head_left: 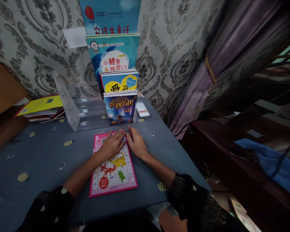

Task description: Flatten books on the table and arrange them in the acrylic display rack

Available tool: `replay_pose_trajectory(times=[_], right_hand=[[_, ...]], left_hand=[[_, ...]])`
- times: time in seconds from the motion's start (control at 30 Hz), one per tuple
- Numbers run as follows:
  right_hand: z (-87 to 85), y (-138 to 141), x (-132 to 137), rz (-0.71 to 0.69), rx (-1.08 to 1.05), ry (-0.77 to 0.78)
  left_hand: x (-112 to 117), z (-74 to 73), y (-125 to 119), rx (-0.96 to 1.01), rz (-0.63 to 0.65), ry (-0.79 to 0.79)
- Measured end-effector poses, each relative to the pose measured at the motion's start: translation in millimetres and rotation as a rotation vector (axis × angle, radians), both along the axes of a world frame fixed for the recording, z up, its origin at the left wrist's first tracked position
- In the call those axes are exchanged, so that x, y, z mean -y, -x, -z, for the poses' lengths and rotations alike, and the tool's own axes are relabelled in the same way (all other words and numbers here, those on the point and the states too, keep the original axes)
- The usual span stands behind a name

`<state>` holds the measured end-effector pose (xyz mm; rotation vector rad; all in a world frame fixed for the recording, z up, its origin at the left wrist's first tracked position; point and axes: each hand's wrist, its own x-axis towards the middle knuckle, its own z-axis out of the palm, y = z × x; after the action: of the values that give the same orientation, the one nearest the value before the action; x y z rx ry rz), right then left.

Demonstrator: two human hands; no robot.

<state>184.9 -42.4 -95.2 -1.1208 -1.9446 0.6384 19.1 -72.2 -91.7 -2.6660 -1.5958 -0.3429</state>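
Observation:
A pink children's book (113, 172) with animal pictures lies flat on the blue-grey tablecloth (38, 161). My left hand (112, 145) rests flat on the book's upper part, fingers stretched out. My right hand (136, 141) lies flat at the book's top right edge, fingers extended toward the front of a clear acrylic stepped rack (71, 106). The rack holds several upright books, the front one dark blue (120, 108), with a yellow-and-blue one (119, 80) behind it and taller blue ones (112, 51) further back.
A stack of books with a yellow cover (40, 106) lies at the back left. Patterned wallpaper (164, 48) backs the table. A purple curtain (219, 64) hangs on the right. A dark bench with a blue cloth (273, 161) stands beyond the table's right edge.

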Motion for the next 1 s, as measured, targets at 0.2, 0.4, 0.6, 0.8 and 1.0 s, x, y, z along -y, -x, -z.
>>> replay_pose_trajectory(times=[0.2,0.4,0.6,0.8,1.0], right_hand=[[-0.6,-5,-1,-0.013,0.009,0.054],[-3.7,-7,9,-0.067,0.025,0.084],[-7.6,-9,17,-0.084,0.091,0.065],[-11.9,-10,24,-0.096,0.194,0.053],[-9.8,-12,26,-0.105,0.171,0.061]], left_hand=[[0,-1.5,0,0.027,-0.006,0.016],[1,-4.3,1,0.045,0.004,0.036],[2,-3.5,2,0.067,0.027,0.032],[-1,-1.6,1,0.046,0.012,0.042],[-1,-3.3,2,0.058,0.011,0.059]])
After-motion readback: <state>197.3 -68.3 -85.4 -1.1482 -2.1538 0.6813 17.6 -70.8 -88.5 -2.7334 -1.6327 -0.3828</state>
